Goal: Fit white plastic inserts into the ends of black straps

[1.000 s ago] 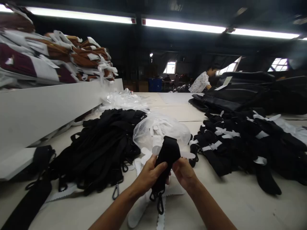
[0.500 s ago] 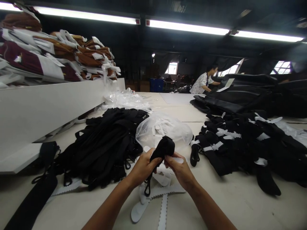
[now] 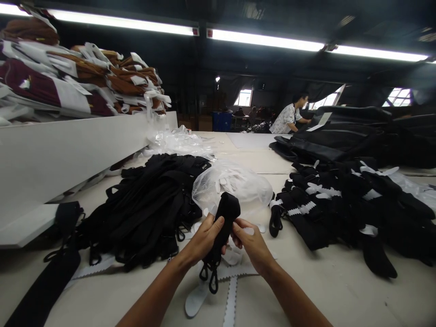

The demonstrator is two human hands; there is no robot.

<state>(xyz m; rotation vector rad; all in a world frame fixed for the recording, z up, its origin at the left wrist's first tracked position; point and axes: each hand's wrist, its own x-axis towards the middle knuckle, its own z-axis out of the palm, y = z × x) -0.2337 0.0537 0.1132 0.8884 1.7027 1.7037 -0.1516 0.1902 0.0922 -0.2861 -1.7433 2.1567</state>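
Note:
My left hand (image 3: 203, 241) is wrapped round a folded black strap (image 3: 225, 217) that stands up from the fist, its black metal clips (image 3: 211, 274) dangling below. My right hand (image 3: 250, 243) is closed on the strap's right side, fingertips pinching near a white band. White scalloped strips (image 3: 231, 293) lie on the table under both hands. Just behind the strap sits a clear plastic bag of white pieces (image 3: 235, 184).
A heap of loose black straps (image 3: 146, 209) lies to the left, and bundled black straps with white bands (image 3: 340, 200) to the right. Stacked brown and maroon items (image 3: 78, 81) fill a white shelf (image 3: 68, 150). A person in a patterned shirt (image 3: 289, 118) works far back.
The strap has been folded narrower and shifted slightly left in my hands. Its clips, drawn up half a second ago, now hang lower again.

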